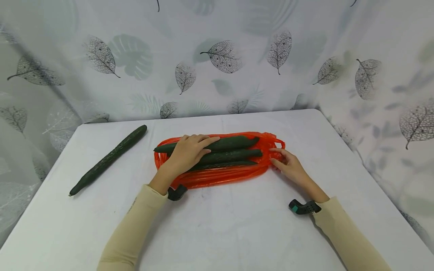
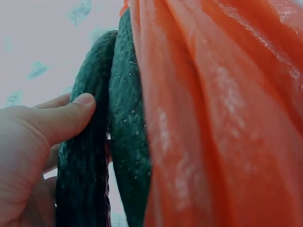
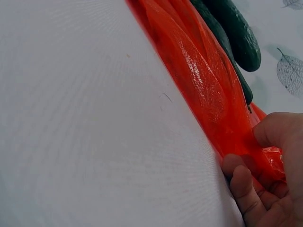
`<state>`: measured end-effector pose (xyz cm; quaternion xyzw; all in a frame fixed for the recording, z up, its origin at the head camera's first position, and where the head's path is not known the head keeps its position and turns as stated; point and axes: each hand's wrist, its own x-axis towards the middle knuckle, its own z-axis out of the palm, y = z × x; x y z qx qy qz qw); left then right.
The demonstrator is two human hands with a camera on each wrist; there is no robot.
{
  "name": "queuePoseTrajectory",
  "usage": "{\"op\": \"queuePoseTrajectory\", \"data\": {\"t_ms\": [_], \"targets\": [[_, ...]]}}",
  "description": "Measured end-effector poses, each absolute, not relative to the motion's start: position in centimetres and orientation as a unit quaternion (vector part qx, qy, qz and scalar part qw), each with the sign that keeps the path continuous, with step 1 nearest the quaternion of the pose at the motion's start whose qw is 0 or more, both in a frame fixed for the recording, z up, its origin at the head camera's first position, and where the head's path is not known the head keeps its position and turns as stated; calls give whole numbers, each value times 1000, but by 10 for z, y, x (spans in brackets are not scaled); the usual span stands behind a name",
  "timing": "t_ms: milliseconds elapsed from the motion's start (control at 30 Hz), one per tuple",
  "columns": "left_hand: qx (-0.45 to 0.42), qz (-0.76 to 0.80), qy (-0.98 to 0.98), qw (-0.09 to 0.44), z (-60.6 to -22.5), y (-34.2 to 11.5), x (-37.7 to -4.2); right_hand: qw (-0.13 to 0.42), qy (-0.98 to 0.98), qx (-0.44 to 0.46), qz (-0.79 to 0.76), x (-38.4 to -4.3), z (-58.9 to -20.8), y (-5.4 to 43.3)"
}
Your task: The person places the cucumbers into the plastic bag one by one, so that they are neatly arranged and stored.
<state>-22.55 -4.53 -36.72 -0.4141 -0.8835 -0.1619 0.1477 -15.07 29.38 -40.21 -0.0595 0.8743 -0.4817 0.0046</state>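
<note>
An orange-red plastic bag (image 1: 220, 179) lies spread on the table, with several dark green cucumbers (image 1: 234, 154) lying lengthwise on it. My left hand (image 1: 186, 155) reaches over their left part. It grips one cucumber (image 2: 83, 165), thumb on the near side and fingers behind, partly hidden. Beside that one, another cucumber (image 2: 125, 118) lies against the bag's folds. At the bag's right end, my right hand (image 1: 292, 170) pinches the crumpled plastic near a handle loop. The right wrist view shows the thumb and fingers (image 3: 244, 187) around the bag's edge.
A single cucumber (image 1: 109, 160) lies slantwise at the left of the white-covered table (image 1: 230, 226). Leaf-patterned curtains (image 1: 251, 56) hang behind the table and at both sides. A dark wrist device (image 1: 305, 207) is on the right wrist.
</note>
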Motion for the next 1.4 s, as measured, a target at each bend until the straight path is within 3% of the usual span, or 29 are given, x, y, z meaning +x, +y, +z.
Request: {"op": "queuePoseTrajectory", "data": {"t_ms": [400,1400], "targets": [[-416,-163,-886,119,-372,-29,-232,0,867,-55,-495,-166,-437,312],[-369,-247,-894,-54,-376,-31,-246,-8,861,-67,-503,-166,-438,312]]}}
